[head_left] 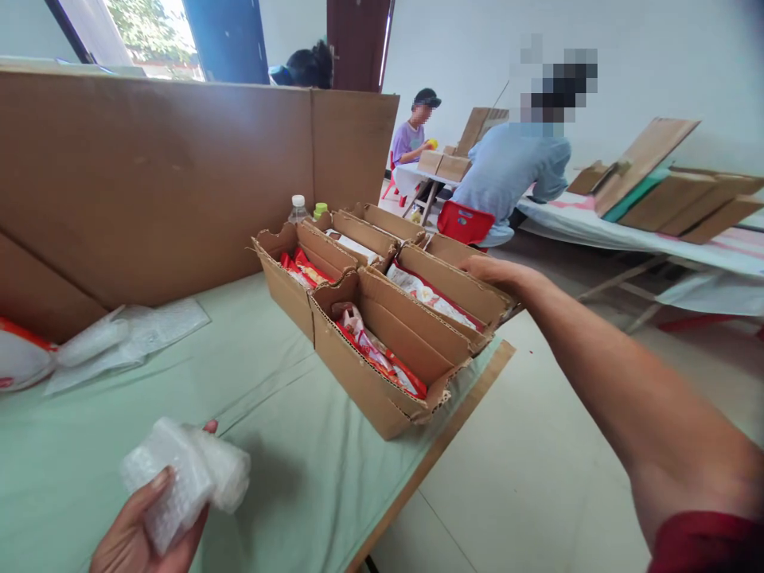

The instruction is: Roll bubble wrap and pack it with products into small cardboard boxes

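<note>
My left grip point(136, 532) clasps a bubble-wrapped bundle point(182, 473), the cardboard boxes point(352, 380) lying beyond it to the right, nearer my right grip point(495, 272), whose hold I cannot tell.

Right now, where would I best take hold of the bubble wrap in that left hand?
Probably by its rounded right-hand end, coming from the right: that part of the bubble wrap juts out largely uncovered, while the left hand grips the lower left part.
</note>
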Demonstrator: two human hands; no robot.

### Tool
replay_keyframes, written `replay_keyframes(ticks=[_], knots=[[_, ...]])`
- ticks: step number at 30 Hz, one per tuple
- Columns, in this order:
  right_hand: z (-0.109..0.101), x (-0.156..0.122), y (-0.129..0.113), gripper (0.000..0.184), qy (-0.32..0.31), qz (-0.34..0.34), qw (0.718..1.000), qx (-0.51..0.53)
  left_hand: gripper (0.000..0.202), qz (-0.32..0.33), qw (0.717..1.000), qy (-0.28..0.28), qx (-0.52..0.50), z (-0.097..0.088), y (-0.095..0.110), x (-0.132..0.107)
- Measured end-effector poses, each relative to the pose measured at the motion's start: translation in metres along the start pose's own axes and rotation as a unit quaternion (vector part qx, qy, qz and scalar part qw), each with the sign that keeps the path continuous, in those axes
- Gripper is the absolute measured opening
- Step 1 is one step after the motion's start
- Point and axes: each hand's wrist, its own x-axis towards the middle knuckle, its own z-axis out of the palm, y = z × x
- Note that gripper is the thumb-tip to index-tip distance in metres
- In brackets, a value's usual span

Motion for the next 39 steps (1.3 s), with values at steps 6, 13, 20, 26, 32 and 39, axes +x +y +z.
replay_keyframes(ticks=[6,13,20,26,32,39], knots=[[-0.001,-0.008,-0.016,0.017,0.048,0.039,0.997,-0.056,0.069,-0.071,0.995,0.019,-0.070,0.017,-0.014,-0.007],[-0.044,-0.049,-0.082,0.028,0.353,0.071,0.920,-0.155,0.062,0.028,0.999,-0.030,0.010,0.035,0.000,-0.024],[0.038,-0.135,-0.237,0.015,0.164,-0.377,0.902,-0.133,0.035,0.204,0.939,-0.274,0.046,0.095,-0.012,-0.043],[0.038,-0.077,-0.224,0.021,0.066,-0.462,0.881,0.073,0.053,0.142,0.980,-0.129,0.052,0.061,0.011,0.007],[-0.024,0.066,-0.135,0.028,0.223,-0.042,0.969,-0.100,0.078,0.106,0.978,-0.050,0.174,-0.007,0.018,0.063],[-0.010,0.114,-0.102,0.014,0.156,-0.088,0.978,-0.111,0.077,0.103,0.979,-0.055,0.168,-0.019,0.003,0.071]])
